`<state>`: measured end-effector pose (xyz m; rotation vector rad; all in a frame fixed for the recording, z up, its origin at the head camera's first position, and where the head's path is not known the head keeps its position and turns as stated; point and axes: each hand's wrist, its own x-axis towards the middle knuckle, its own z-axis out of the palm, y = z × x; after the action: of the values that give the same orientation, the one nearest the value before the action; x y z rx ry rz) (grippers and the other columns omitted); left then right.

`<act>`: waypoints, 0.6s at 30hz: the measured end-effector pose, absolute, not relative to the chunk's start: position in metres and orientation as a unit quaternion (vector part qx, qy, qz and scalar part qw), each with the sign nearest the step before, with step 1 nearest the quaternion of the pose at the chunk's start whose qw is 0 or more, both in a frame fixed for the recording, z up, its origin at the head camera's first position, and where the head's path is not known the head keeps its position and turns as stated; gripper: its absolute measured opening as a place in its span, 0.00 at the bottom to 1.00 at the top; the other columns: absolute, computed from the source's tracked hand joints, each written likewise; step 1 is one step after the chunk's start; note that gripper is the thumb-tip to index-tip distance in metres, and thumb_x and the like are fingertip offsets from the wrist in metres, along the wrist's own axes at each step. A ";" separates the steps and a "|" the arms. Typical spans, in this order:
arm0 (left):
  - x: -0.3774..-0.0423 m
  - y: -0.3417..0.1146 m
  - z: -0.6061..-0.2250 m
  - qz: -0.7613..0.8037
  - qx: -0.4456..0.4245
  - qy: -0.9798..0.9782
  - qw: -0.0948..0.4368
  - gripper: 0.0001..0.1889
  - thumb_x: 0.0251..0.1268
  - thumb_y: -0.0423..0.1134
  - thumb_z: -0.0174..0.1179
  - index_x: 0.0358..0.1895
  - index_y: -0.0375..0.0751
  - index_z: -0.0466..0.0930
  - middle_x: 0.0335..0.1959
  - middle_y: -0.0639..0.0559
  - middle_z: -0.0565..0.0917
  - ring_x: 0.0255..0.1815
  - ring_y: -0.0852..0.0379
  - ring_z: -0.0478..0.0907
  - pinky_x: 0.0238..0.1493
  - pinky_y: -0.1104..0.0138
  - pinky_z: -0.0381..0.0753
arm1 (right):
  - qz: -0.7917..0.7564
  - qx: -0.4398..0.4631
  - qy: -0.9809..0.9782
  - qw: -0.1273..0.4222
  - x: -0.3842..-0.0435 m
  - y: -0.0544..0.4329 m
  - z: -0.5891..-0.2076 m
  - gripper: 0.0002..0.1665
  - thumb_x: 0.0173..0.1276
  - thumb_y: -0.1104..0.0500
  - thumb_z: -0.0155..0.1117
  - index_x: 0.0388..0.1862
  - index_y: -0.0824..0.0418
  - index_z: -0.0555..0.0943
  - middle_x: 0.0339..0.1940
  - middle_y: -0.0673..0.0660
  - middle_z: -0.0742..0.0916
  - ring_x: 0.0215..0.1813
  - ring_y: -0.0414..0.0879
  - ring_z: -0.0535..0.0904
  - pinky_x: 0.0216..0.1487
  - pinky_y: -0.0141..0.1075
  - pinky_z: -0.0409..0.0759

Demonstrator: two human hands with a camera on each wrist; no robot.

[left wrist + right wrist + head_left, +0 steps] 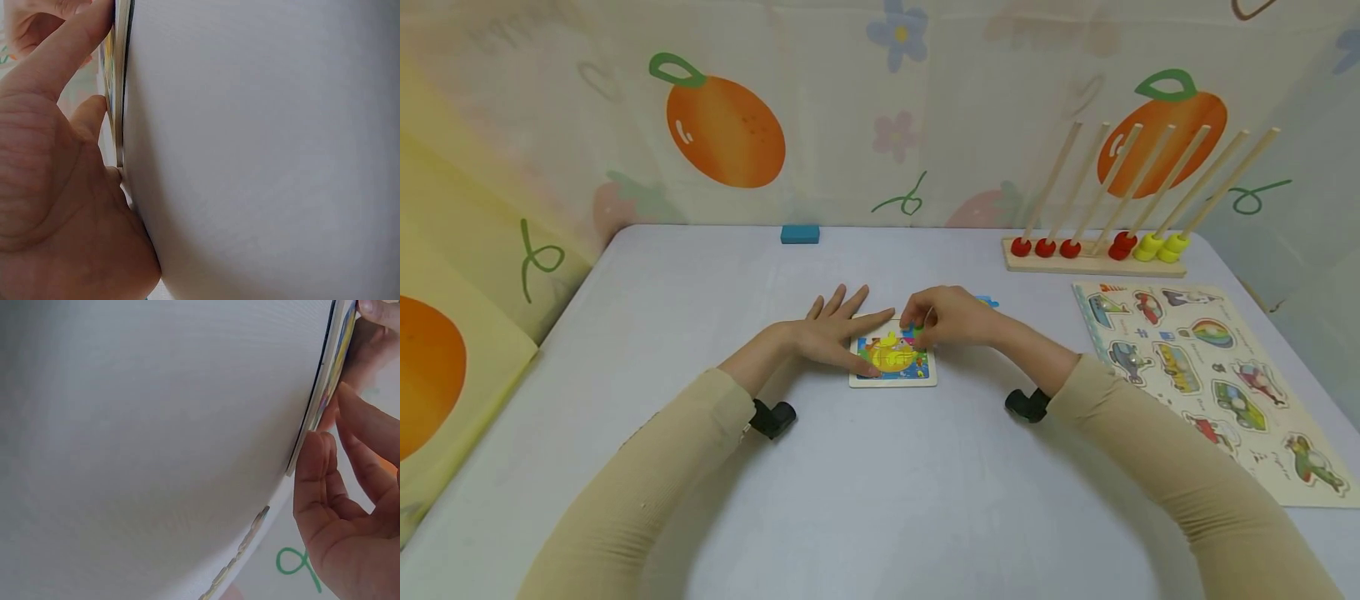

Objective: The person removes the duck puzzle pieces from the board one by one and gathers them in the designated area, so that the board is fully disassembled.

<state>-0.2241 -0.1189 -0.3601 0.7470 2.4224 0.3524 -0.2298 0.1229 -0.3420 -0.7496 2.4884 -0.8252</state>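
A small jigsaw puzzle (892,354) with a yellow animal picture in a pale frame lies flat on the table. My left hand (831,333) is spread at its left side, thumb over the lower left part and index finger along the top edge. At the upper right corner, my right hand (955,317) has bent fingers and pinches a blue-green puzzle piece (916,331), mostly hidden by the fingertips. In the right wrist view, the thumb and fingertips (312,440) meet the board's edge. Loose puzzle pieces (236,555) lie behind this hand, partly covered in the head view.
A blue block (800,234) sits at the table's back edge. At the back right stands a wooden peg rack (1093,266) with red and yellow beads. A large picture board (1210,375) with vehicle shapes lies on the right, partly under my right sleeve.
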 end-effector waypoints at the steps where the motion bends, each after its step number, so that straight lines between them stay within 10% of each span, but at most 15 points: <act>1: -0.224 -0.119 -0.360 0.132 0.279 0.907 0.287 0.50 0.58 0.68 0.58 0.79 0.69 0.39 0.82 0.48 0.22 0.80 0.38 0.13 0.76 0.35 0.23 | -0.295 -0.271 0.893 0.204 -0.230 0.122 -0.342 0.13 0.59 0.61 0.73 0.44 0.58 0.84 0.37 0.55 0.84 0.36 0.46 0.75 0.41 0.32 0.75; 18: -0.223 -0.117 -0.358 0.129 0.275 0.907 0.291 0.49 0.60 0.67 0.58 0.79 0.68 0.38 0.81 0.48 0.22 0.80 0.38 0.13 0.76 0.35 0.22 | -0.268 -0.284 0.902 0.183 -0.227 0.119 -0.348 0.13 0.61 0.62 0.73 0.44 0.60 0.84 0.37 0.56 0.82 0.37 0.46 0.74 0.41 0.30 0.74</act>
<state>-0.2231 -0.1175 -0.3585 0.7328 2.4196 0.3439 -0.2268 0.1190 -0.3481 -0.8027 2.5452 -0.7572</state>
